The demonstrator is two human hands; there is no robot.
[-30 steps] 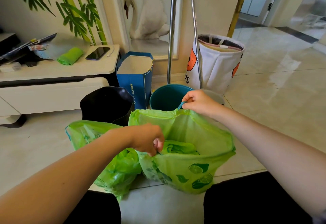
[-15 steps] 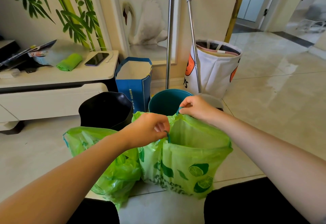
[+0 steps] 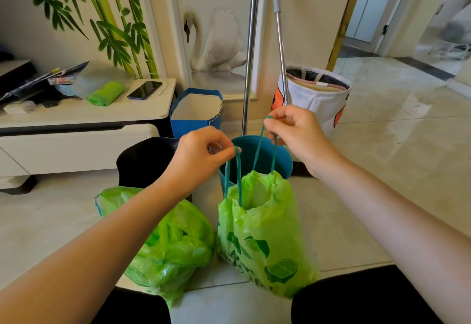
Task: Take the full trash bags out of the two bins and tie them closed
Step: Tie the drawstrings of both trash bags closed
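background stuff: a phone (image 3: 144, 89) and a green roll (image 3: 105, 93) lying on the white counter (image 3: 84, 117), blue paper bag (image 3: 195, 114) beside it, white laundry basket (image 3: 316, 99) near two metal poles (image 3: 251, 48)

Two bright green plastic trash bags sit on a pale tiled floor, both out of their bins. The right bag (image 3: 265, 234) stands upright, printed with dark green lime slices, its mouth gathered narrow. Two teal drawstring loops (image 3: 238, 175) rise taut from its top, one pinched by each of the hands. The left bag (image 3: 168, 242) slumps just beside it, crumpled, its mouth loose with a teal edge showing. Behind them stand two bins close together: a black one (image 3: 145, 160) on the left and a round teal one (image 3: 257, 155) on the right.
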